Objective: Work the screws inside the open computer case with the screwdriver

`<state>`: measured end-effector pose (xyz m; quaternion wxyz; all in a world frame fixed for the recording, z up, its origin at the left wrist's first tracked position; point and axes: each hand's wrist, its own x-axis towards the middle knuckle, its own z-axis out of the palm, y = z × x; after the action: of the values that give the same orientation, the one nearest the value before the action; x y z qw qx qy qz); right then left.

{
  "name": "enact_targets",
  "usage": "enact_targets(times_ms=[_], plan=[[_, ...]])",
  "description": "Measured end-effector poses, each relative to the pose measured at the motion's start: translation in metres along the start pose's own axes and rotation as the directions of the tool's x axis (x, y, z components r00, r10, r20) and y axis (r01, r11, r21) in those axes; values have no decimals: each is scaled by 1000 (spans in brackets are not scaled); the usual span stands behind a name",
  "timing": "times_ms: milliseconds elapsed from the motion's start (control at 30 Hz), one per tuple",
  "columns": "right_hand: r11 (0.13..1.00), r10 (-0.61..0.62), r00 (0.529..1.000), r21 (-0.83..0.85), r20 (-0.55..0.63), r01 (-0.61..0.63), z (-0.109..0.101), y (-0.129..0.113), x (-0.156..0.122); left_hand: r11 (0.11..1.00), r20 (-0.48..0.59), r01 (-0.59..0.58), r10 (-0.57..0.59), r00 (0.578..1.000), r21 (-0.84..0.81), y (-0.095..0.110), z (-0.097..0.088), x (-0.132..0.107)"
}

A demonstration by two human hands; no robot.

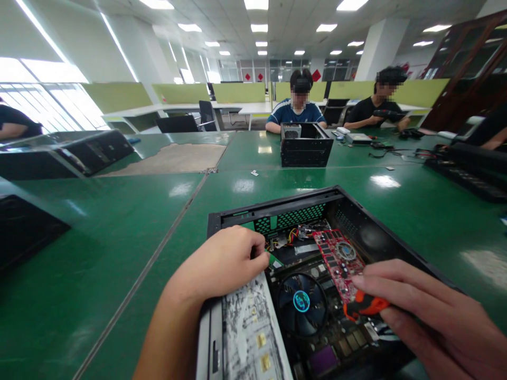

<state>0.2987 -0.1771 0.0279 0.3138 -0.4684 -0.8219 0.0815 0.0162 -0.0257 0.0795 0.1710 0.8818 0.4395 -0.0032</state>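
An open black computer case (273, 203) lies in front of me with its inside facing up. My left hand (237, 258) reaches over the case's pale metal drive bay (247, 316), its fingers closed in a pinch on a green RAM stick (274, 260), mostly hidden by the hand. An orange and black screwdriver (366, 305) sits in my right hand (420, 306), held between thumb and fingers over the motherboard; its tip cannot be made out. Below lie a red graphics card (336, 264) with a small fan and the black CPU fan (301, 302).
On the green table (138, 227) stands another black case (304, 148), with a person (299, 108) behind it. A second person (376, 108) holds a drill farther right. More cases (95, 153) lie left; cables (396, 150) and a metal drive (358, 138) lie right.
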Motion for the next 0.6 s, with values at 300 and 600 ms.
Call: enact_targets(times_ms=[300,600], plan=[[993,-75,996,-91,-51,70,2,-1,3,1000,14,10,-10,1000,7,1,-2,0],[988,-81,997,-134,4,81,3,4,-6,1000,4,13,-13,1000,15,1,-1,0]])
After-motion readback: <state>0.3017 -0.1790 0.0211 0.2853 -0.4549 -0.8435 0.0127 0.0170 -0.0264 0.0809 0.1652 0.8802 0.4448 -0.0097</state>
